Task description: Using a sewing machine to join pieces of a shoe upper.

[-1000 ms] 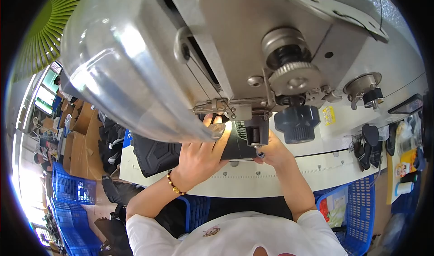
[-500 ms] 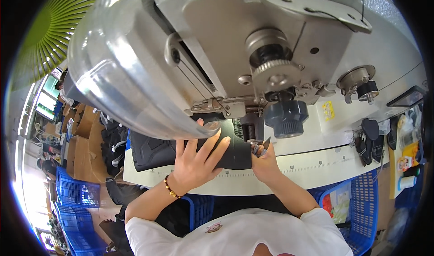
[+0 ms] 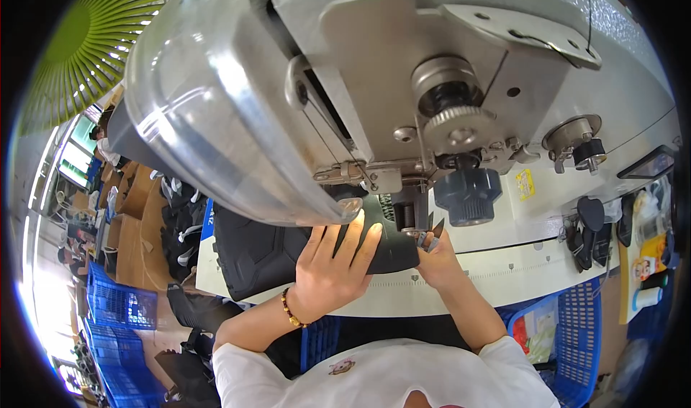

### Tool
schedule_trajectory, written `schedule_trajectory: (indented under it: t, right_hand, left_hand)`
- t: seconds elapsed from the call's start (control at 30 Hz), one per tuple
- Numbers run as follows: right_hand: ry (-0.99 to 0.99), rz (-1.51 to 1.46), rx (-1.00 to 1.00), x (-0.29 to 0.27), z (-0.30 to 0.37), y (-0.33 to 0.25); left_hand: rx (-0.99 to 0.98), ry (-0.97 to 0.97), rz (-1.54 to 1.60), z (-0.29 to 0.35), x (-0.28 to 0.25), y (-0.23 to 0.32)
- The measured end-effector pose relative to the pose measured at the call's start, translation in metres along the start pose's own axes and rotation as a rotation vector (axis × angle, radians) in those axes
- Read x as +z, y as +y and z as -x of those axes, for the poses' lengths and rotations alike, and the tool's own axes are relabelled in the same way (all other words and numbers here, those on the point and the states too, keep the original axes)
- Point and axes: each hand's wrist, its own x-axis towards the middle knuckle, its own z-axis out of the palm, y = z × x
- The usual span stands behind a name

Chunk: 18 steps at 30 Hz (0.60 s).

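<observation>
The black moulded panel [image 3: 252, 253] lies on the pale worktop [image 3: 396, 293] in front of you, its far part running out of sight beneath the sewing machine [image 3: 374, 69]. It has a dark, matt surface: toward your left it carries raised, angular shapes with grooves between them, and its near left corner is rounded. Toward your right the surface turns smooth and plain, with a small pale marking [image 3: 387, 210] next to the machine's roller [image 3: 405, 217]. The near edge curves gently, and a strip of worktop shows between it and you.

Your left grip [image 3: 327, 275] rests palm down over the near middle of the panel, fingers spread and pointing away from you, so the patterned part lies to its left and the smooth part to its right. The fingertips come close to the rounded tip of the clear plastic guard [image 3: 194, 105]. Your right grip [image 3: 439, 264] is closed around small metal thread snips [image 3: 437, 230], blades pointing away from you. It sits just beside the panel's right edge; you cannot tell from this view whether it touches that edge.
</observation>
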Motion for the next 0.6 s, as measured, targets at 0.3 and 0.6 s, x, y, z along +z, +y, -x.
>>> schedule_trajectory:
  t: [0.3, 0.6]
  right_hand:
    - [-0.013, -0.087, 0.028, -0.004, -0.004, 0.002]
    - [0.018, -0.107, 0.043, 0.007, -0.003, 0.002]
  left_hand:
    - [0.001, 0.012, 0.02, -0.004, 0.0, -0.005]
    - [0.048, 0.016, 0.076, -0.009, -0.006, -0.019]
